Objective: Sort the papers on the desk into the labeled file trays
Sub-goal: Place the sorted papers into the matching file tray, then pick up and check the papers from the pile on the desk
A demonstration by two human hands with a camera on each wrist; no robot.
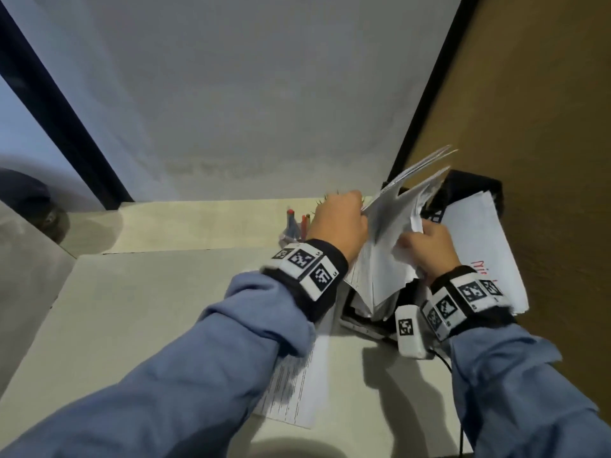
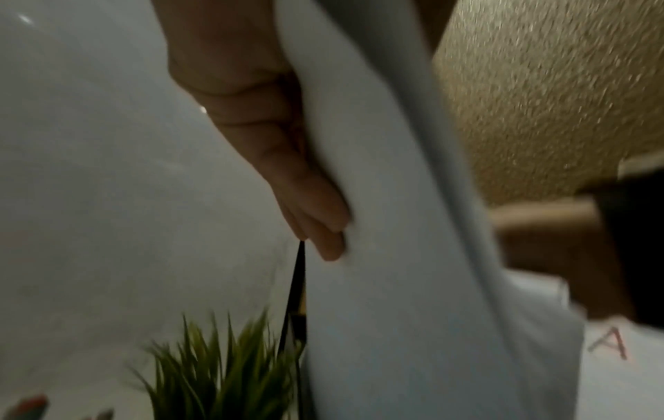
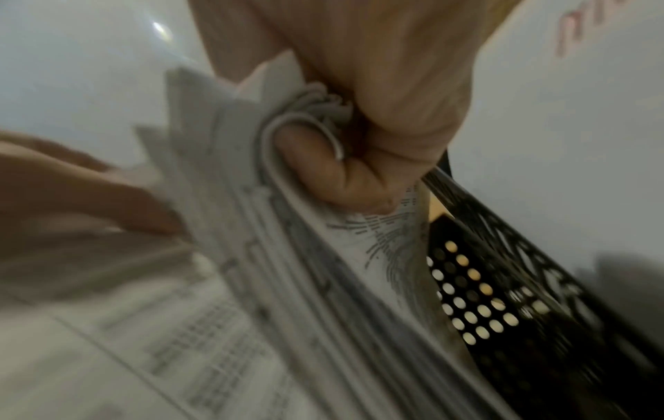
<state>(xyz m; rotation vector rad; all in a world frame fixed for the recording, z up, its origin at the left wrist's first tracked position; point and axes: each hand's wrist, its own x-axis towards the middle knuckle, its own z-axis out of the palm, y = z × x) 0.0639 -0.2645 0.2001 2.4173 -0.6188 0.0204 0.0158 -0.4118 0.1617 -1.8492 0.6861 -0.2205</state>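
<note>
A fanned stack of printed papers [image 1: 386, 249] stands on edge over the black perforated file tray [image 1: 469, 185] at the desk's back right. My left hand [image 1: 340, 223] holds the stack's left side. Its fingers [image 2: 316, 216] lie flat along a white sheet [image 2: 395, 270], and the thumb is hidden behind it. My right hand [image 1: 428, 247] grips the near edges of the papers, with the thumb [image 3: 334, 176] curled round the bent sheets [image 3: 287, 227] beside the tray's wall [image 3: 503, 298]. A white sheet with red writing [image 1: 479, 246] lies across the tray's top.
One printed sheet [image 1: 297, 391] lies flat on the pale desk [image 1: 148, 325] under my left forearm. A pen cup [image 1: 294, 226] and a small green plant [image 2: 223, 369] stand at the back. A brown textured wall [image 1: 545, 160] closes the right side.
</note>
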